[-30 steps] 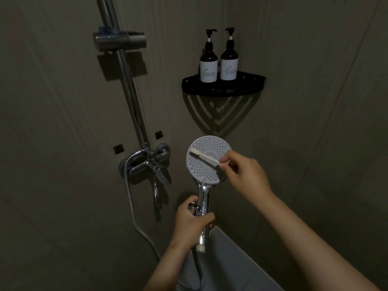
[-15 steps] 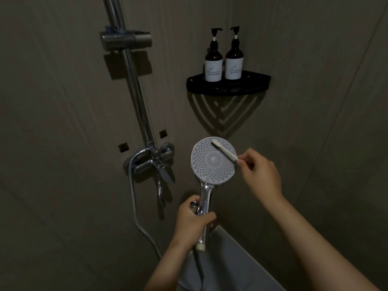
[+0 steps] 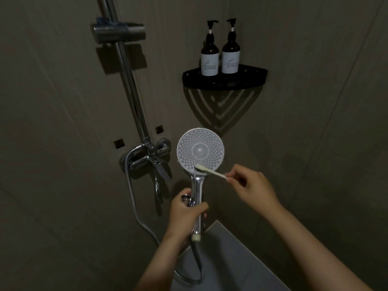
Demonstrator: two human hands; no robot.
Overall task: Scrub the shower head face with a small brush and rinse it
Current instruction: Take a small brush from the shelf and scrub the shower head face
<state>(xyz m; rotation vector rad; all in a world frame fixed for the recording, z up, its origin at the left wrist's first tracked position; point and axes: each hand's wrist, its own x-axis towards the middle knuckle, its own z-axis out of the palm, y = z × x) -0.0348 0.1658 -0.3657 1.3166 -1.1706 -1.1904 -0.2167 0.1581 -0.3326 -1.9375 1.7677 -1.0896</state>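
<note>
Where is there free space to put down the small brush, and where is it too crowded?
The black corner shelf is bare on its right part, beside the two pump bottles, which crowd its left part. The pale ledge under the right hand also looks bare. The shower head and mixer tap stand close together.

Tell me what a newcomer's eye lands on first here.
The pale round shower head glows at centre; the left hand grips its chrome handle and the right hand presses a small brush against its lower edge. Upper right, two pump bottles stand on a black corner shelf.
</note>
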